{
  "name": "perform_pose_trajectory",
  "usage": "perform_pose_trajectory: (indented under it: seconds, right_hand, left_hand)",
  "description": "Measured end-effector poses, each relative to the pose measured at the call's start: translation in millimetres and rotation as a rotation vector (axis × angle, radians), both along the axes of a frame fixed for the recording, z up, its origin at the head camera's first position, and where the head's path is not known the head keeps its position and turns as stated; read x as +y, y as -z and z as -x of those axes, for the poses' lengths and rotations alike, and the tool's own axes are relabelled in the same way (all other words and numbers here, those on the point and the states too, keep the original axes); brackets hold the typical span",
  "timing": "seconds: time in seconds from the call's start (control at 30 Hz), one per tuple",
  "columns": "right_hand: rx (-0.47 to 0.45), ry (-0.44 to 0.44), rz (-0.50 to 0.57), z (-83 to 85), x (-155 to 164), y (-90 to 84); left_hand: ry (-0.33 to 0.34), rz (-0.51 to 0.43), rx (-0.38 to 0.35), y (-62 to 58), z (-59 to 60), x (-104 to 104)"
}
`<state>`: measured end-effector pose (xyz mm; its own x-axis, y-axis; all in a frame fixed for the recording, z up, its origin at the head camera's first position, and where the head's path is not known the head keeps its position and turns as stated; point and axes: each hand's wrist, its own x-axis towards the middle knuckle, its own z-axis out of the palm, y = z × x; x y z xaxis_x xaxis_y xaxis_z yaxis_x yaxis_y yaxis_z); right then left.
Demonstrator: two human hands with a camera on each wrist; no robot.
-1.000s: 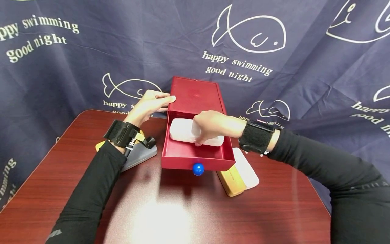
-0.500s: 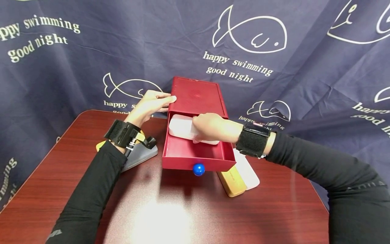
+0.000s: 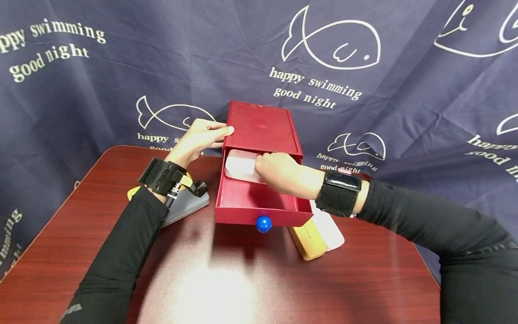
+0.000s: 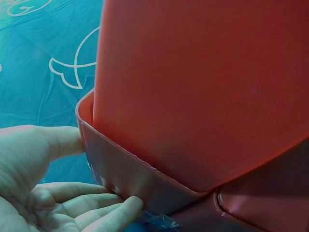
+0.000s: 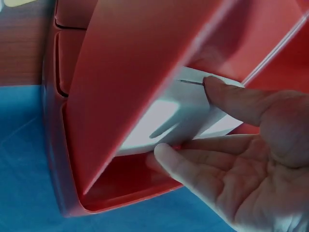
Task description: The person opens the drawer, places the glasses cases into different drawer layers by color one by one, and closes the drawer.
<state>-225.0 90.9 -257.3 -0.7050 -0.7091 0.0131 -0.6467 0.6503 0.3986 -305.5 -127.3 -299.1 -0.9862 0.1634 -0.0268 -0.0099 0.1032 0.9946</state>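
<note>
A red drawer box (image 3: 261, 128) stands at about 12 o'clock on the dark wooden table (image 3: 226, 279), its drawer (image 3: 259, 202) pulled out toward the person and showing a blue ball knob (image 3: 263, 223) on its front. Inside the drawer, at its far end and partly under the box's top, lies a white case (image 3: 239, 164). The right hand (image 3: 279, 173) reaches into the drawer from 3 o'clock and holds this case: the right wrist view shows the thumb lying on the white case (image 5: 183, 108) from above and the fingers (image 5: 193, 169) straight against its lower side, so the case is pinched between them. The left hand (image 3: 198, 139) rests at the box's left side, at about 10 o'clock, with relaxed, nearly straight fingers (image 4: 91, 205) laid flat against the red wall (image 4: 130, 169); it grips nothing. A black band wraps each wrist, and both arms wear black sleeves. Just beside the drawer's right front corner, at 4 o'clock, a yellow case (image 3: 308, 243) lies beside another white case (image 3: 329, 229), the two touching. At 8 o'clock, under the left wrist, a grey case (image 3: 186, 207) lies on the table with something yellow showing at its edge. A dark blue cloth (image 3: 364, 67) printed with white fish and lettering hangs behind the table.
</note>
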Motion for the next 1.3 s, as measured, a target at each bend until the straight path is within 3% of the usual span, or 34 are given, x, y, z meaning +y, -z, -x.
perform_pose_trajectory:
  seconds: [0.33,1.1,1.3]
  right_hand:
    - [0.063,-0.106,0.043,2.8,3,3.7]
    - [0.110,-0.132,0.074,11.5,6,12.9]
    - [0.090,-0.090,0.070,9.3,8,8.4]
  left_hand:
    - [-0.005,0.013,0.002,1.3,0.3,-1]
    - [-0.005,0.018,0.013,2.0,-1.6,-1]
    - [-0.001,0.005,0.018,2.3,-1.3,-1]
